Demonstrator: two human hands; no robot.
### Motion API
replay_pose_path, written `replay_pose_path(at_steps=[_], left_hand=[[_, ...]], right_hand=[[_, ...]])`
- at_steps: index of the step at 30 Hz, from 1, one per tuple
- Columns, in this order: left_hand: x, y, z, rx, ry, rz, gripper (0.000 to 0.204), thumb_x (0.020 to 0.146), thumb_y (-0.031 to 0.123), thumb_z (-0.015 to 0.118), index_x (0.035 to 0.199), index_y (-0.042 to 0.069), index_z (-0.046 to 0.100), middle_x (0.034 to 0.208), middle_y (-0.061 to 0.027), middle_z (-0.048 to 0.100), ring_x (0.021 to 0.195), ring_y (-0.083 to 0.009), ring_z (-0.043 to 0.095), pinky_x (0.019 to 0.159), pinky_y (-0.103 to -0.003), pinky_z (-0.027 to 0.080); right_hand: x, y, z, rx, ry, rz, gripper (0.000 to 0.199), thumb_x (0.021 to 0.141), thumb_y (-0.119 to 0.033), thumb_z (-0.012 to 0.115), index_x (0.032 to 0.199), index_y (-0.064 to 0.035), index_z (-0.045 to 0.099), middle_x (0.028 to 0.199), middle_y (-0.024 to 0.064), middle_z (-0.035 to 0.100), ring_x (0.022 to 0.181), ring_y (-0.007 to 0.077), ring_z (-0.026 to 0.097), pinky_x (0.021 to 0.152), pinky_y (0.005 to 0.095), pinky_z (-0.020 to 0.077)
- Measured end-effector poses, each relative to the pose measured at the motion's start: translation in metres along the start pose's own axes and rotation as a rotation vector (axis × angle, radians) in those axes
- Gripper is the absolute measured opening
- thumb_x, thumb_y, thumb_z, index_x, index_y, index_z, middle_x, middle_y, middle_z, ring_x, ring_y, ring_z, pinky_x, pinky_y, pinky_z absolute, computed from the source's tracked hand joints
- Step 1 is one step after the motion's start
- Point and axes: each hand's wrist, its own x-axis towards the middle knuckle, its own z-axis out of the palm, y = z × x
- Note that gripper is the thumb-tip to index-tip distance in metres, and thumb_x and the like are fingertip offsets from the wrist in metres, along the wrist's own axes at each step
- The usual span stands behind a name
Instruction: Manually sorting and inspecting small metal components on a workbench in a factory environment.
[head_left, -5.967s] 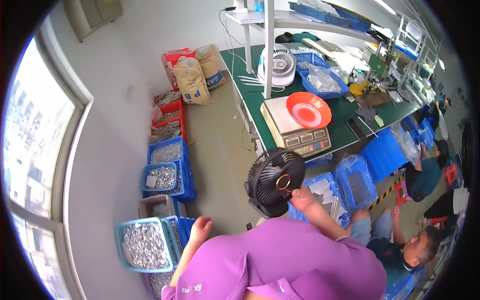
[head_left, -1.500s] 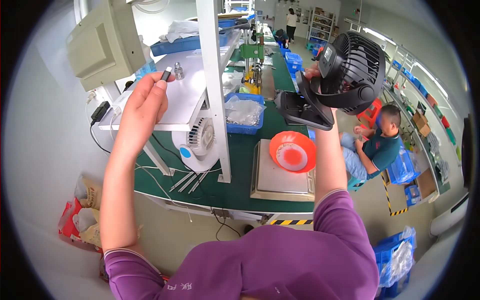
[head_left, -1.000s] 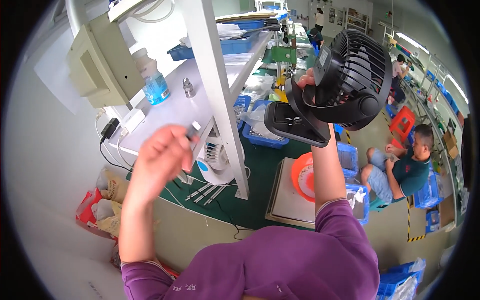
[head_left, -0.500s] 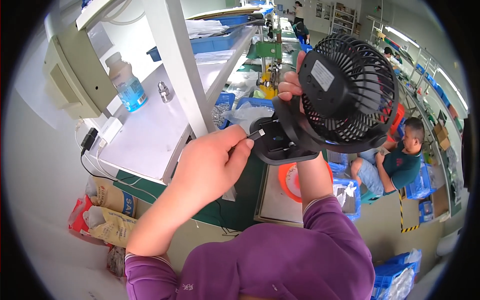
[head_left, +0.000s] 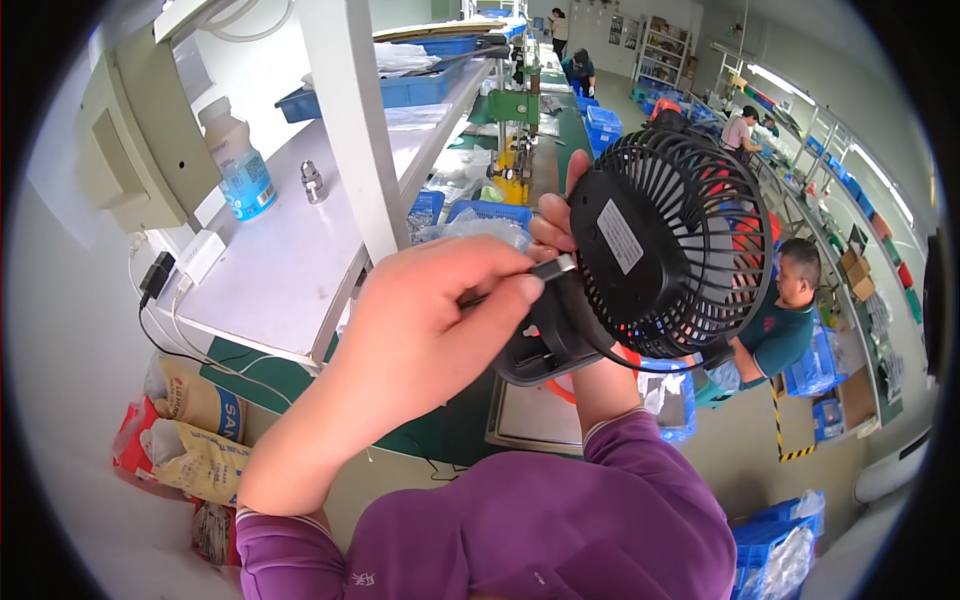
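The fan (head_left: 645, 250) hides much of the right grip (head_left: 553, 226). The red bowl (head_left: 562, 387) is mostly covered. The near edge cuts off the shirt (head_left: 540, 530). The fan's label (head_left: 620, 236) is too small to read.

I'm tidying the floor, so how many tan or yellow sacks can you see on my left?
2: a tan sack and, just below it in the picture, a yellow sack. More could be hidden behind them.

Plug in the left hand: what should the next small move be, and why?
Perhaps ease the plug toward the back of the black fan: the left hand pinches it, bare tip pointing that way, while the right hand holds the fan.
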Motion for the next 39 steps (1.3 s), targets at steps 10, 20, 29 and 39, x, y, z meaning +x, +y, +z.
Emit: replay_pose_path(at_steps=[10, 20, 29, 39], left_hand=[[0.009, -0.001, 0.004, 0.119, -0.169, -0.083, 0.019, 0.086, 0.014, 0.055, 0.077, -0.001, 0.059, 0.065, -0.0024, 0.056, 0.059, -0.0075, 0.047, 0.054, -0.025, 0.039], [0.013, -0.008, -0.008, -0.156, -0.250, -0.329, 0.025, 0.087, 0.022, 0.055, 0.069, 0.005, 0.060, 0.061, 0.0057, 0.050, 0.053, -0.0024, 0.039, 0.048, -0.020, 0.031], [0.018, -0.013, -0.025, -0.138, -0.408, -0.406, 0.025, 0.087, 0.022, 0.055, 0.070, 0.005, 0.059, 0.063, 0.0058, 0.052, 0.050, -0.0012, 0.037, 0.044, -0.019, 0.028], [0.020, -0.016, -0.029, -0.365, -0.401, -0.590, 0.026, 0.085, 0.025, 0.056, 0.070, 0.004, 0.059, 0.056, 0.0042, 0.045, 0.047, -0.0031, 0.034, 0.043, -0.021, 0.026]], right_hand=[[-0.004, -0.003, -0.009, -0.149, -0.077, 0.106, 0.056, 0.085, -0.031, 0.057, 0.137, -0.0238, 0.037, 0.076, -0.0011, 0.038, 0.073, 0.0146, 0.036, 0.071, 0.0304, 0.0345], [-0.003, 0.014, 0.011, -0.250, 0.091, 0.046, 0.049, 0.088, -0.029, 0.055, 0.134, -0.0207, 0.039, 0.075, -0.0007, 0.038, 0.070, 0.0136, 0.035, 0.064, 0.0273, 0.0341], [0.002, 0.031, 0.058, -0.515, 0.412, 0.067, 0.047, 0.088, -0.026, 0.056, 0.130, -0.0131, 0.041, 0.076, 0.0017, 0.047, 0.070, 0.0138, 0.044, 0.064, 0.0264, 0.0381], [0.001, 0.035, 0.048, -0.507, 0.360, -0.054, 0.048, 0.086, -0.021, 0.058, 0.129, -0.0051, 0.042, 0.094, 0.0075, 0.057, 0.083, 0.0154, 0.054, 0.071, 0.0249, 0.0460]])
